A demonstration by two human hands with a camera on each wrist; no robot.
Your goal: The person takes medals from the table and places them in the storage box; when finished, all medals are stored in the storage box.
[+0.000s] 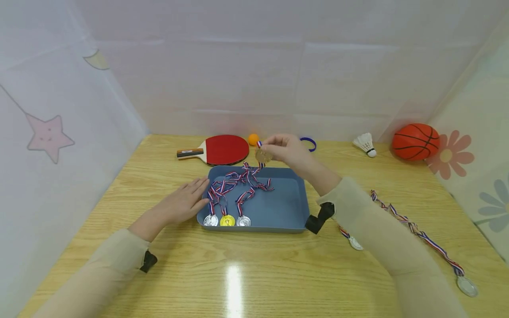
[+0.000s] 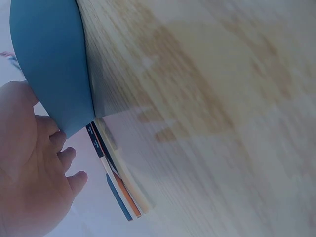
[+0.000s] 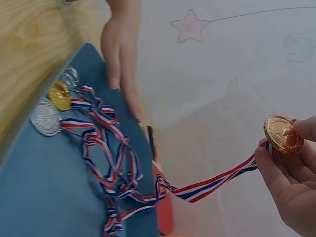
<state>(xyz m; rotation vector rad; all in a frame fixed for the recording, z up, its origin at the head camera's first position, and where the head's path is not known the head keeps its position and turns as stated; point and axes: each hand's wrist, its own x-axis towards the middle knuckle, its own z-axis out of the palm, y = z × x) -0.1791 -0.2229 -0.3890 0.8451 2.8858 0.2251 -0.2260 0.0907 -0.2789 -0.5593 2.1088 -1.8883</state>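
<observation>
My right hand [image 1: 287, 152] is raised over the back rim of a blue-grey tray [image 1: 278, 229]. Thumb and fingers pinch a gold-coloured medal [image 3: 283, 134], whose striped ribbon [image 3: 212, 181] trails down into the tray. At the tray's left wall rests my left hand [image 1: 184, 201], its fingers fairly straight along the rim. Inside, along the front left, lie a silver medal [image 1: 210, 220], a yellow-gold medal [image 1: 227, 220] and another silver medal [image 1: 244, 221]. Their red, white and blue ribbons [image 1: 226, 184] run tangled towards the back.
Behind the tray are a red table-tennis bat [image 1: 227, 149], an orange ball [image 1: 253, 139] and a blue wristband [image 1: 308, 143]. A shuttlecock [image 1: 365, 144] and a small basketball [image 1: 415, 141] stand at the back right. Near my right arm lie two ribboned medals, one [image 1: 355, 243] partly covered, one [image 1: 467, 286] farther right.
</observation>
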